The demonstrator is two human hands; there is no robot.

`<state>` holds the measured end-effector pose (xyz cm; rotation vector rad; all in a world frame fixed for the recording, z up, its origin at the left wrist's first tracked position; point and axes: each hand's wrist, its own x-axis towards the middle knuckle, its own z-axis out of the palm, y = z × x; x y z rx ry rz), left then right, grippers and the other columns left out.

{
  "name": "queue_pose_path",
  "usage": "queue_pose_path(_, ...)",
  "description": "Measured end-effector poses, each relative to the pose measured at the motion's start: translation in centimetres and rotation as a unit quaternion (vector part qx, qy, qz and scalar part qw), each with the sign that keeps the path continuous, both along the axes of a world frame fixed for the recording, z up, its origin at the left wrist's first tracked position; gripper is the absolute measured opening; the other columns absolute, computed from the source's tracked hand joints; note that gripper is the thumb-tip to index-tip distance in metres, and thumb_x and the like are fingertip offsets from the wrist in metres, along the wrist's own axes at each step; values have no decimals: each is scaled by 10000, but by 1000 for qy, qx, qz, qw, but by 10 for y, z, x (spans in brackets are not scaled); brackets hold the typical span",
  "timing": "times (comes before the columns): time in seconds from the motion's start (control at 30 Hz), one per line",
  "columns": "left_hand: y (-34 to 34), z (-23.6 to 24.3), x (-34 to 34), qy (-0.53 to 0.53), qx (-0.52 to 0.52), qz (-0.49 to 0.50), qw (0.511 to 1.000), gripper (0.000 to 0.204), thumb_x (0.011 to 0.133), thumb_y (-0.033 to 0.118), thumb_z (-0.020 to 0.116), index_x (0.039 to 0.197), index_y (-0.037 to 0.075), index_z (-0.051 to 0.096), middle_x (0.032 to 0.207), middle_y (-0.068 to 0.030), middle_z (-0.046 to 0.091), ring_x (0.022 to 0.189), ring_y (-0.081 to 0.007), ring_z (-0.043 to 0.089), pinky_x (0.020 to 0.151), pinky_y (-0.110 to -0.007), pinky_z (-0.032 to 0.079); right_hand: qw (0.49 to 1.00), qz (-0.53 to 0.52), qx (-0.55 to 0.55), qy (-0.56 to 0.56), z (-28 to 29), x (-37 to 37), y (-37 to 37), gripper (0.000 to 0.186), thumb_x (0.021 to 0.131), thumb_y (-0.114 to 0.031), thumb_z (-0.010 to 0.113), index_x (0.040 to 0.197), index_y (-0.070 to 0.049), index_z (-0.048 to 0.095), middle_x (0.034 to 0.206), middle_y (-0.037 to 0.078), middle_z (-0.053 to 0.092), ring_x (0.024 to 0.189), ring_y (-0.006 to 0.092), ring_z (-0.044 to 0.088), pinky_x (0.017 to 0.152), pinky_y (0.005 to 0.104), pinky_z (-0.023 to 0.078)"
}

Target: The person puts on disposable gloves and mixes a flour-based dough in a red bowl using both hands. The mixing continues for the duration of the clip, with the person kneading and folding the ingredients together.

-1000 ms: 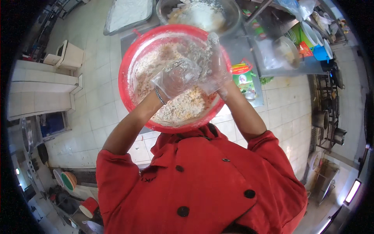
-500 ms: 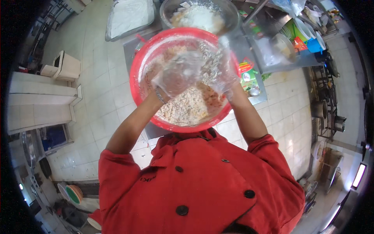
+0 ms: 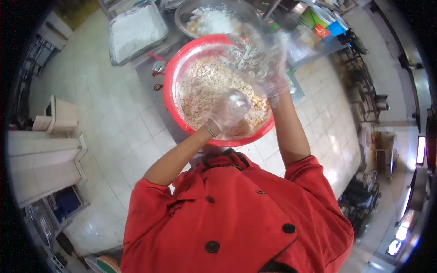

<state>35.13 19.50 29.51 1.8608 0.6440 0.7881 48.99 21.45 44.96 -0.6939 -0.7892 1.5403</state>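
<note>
Mixing — left hand (image 3: 226,111) fisted in crumbly mixture (image 3: 205,86) | right hand (image 3: 264,63) spread, grip unclear | red basin (image 3: 170,79) round — no long axis

Gloved hands (image 3: 227,111) raised (left lower)

One head-worn fisheye view, looking steeply down from above the person.

The camera sits close over the red jacket (image 3: 236,218), which fills the lower picture, and faces down and forward to the red bowl (image 3: 175,77) on the table (image 3: 152,91) at upper centre. The tiled floor (image 3: 114,132) spreads to both sides, its lines bending toward the dark round rim. No second view is present.
</note>
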Motion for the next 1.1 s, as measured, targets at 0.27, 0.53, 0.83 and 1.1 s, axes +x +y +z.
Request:
queue_pose_path(0.27, 40, 34, -23, 84, -9, 70, 994, 426, 892, 334, 609, 1214, 56, 590, 1220, -147, 604, 1115, -313, 564, 948, -449, 449, 995, -97, -29, -26, -17, -31, -33, 957, 846, -806, 261, 1489, -98, 288, 1494, 185, 331, 1297, 360, 430, 1046, 536, 371)
queue_pose_path(0.53, 82, -34, -30, 238, 310, 48, 919, 311, 906, 301, 565, 1155, 136, 654, 1123, -103, 663, 975, -317, 635, 829, -405, 510, 993, -71, -78, 44, -28, -31, -36, 912, 851, -796, 281, 1490, -146, 303, 1515, 157, 305, 1344, 378, 359, 1017, 608, 374)
queue_pose_path(0.83, 24, 65, -34, 18, 200, 31, 979, 328, 880, 372, 597, 986, 77, 696, 984, -135, 672, 922, -310, 642, 815, -429, 512, 938, -267, -206, -82, -58, -26, 9, 947, 838, -814, 278, 1538, -189, 147, 1585, 86, 181, 1441, 367, 120, 1049, 668, 205)
queue_pose_path(1.1, 39, 75, -23, 175, 378, -4, 909, 228, 805, 262, 598, 817, 62, 708, 807, -164, 683, 768, -323, 667, 726, -450, 520, 963, -164, -123, -177, -112, 10, 32, 810, 895, -625, 515, 1459, -75, 328, 1481, 139, 359, 1373, 269, 345, 1089, 439, 354)
